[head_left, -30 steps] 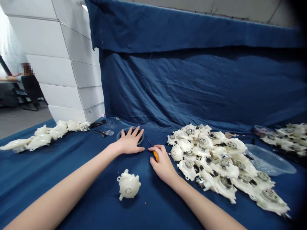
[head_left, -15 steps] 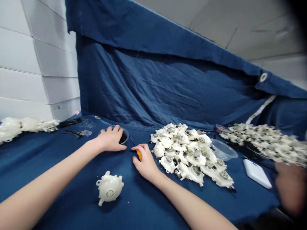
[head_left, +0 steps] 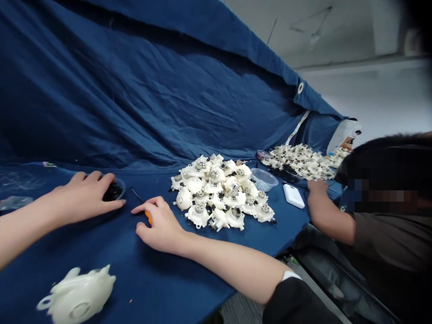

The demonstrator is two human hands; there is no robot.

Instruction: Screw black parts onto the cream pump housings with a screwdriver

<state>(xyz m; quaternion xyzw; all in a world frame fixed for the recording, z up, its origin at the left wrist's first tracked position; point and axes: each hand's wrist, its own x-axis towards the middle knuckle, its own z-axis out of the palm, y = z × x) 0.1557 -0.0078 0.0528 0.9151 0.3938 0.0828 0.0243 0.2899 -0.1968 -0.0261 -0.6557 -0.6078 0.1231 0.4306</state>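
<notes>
My left hand [head_left: 86,198] lies palm down over a clear round tub [head_left: 122,185] that holds small black parts [head_left: 113,192]. Its fingers are spread and partly hide the tub; whether they touch the parts is hidden. In my right hand [head_left: 164,227] is a screwdriver [head_left: 149,218] with an orange handle, its thin dark shaft pointing away toward the tub. A single cream plastic housing [head_left: 83,297] with lugs sits on the cloth at the near left. Just beyond my right hand is a heap of similar cream housings [head_left: 219,191], several with grey round gears showing.
Blue cloth covers the table [head_left: 162,279] and hangs as a curtain [head_left: 189,99] behind. Right of the heap are a clear tub [head_left: 265,179] and a white box-like device [head_left: 293,196]. Another person's arm [head_left: 329,216] rests by a farther pile of cream parts [head_left: 300,159].
The view has swung right, bringing the neighbouring person into sight and the white boxes out of it. My left hand stays at the tub; my right hand still holds the screwdriver.
</notes>
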